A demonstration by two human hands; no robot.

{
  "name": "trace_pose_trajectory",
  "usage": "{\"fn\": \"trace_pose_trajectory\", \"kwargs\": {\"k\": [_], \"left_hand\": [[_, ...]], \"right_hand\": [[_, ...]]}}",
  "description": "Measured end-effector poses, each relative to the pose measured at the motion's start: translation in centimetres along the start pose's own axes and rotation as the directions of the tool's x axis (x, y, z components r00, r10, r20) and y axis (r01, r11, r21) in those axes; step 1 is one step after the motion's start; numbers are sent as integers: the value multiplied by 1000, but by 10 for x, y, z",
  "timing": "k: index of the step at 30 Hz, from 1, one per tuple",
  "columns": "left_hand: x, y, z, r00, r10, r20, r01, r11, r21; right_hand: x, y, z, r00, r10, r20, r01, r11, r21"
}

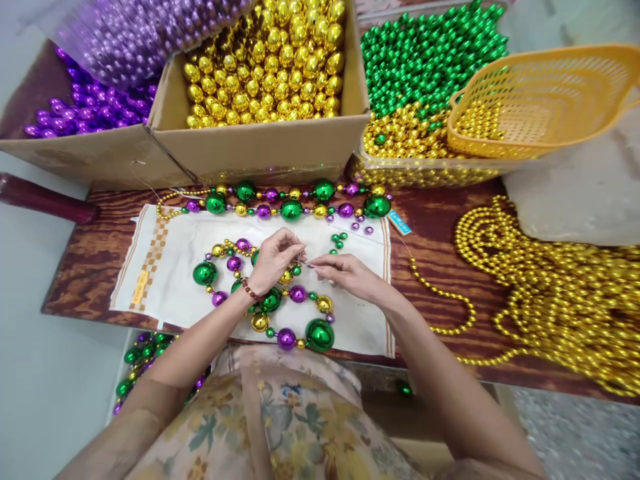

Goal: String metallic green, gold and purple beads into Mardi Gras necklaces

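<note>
My left hand [277,257] pinches a thin pale string [297,239] above a white cloth [175,260]. Close to its fingertips, my right hand [347,272] is also closed in a pinch, with the string's lower part seeming to run into it; any bead there is too small to make out. Under and around my left hand lies a bead strand [286,339] of large green, purple and gold balls with small beads between. Part of it is hidden by my left hand and wrist. Loose small green beads [339,241] and purple beads [356,225] rest on the cloth beyond my right hand.
Another bead strand [291,210] stretches along the cloth's far edge. Behind stand cardboard boxes [260,150] of purple and gold beads, a clear tub [430,163] and an orange basket [550,137]. Gold bead strings [560,307] cover the table's right; a dark red handle [47,198] juts in left.
</note>
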State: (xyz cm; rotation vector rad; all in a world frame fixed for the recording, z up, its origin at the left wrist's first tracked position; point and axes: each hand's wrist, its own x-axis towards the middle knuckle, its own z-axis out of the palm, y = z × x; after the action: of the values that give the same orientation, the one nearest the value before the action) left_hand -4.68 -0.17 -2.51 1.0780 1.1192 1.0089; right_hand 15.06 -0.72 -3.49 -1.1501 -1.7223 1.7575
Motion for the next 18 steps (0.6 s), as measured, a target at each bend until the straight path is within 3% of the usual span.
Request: {"fn": "trace_pose_trajectory", "kwargs": {"k": [10, 18], "left_hand": [[0, -7, 2, 1000, 15, 27, -16, 998, 56], [2, -15, 2, 1000, 3, 24, -6, 994, 108]], "right_hand": [[-1, 2, -5, 995, 95, 9, -95, 993, 74], [2, 12, -2, 999, 43, -34, -41, 998, 50]]}}
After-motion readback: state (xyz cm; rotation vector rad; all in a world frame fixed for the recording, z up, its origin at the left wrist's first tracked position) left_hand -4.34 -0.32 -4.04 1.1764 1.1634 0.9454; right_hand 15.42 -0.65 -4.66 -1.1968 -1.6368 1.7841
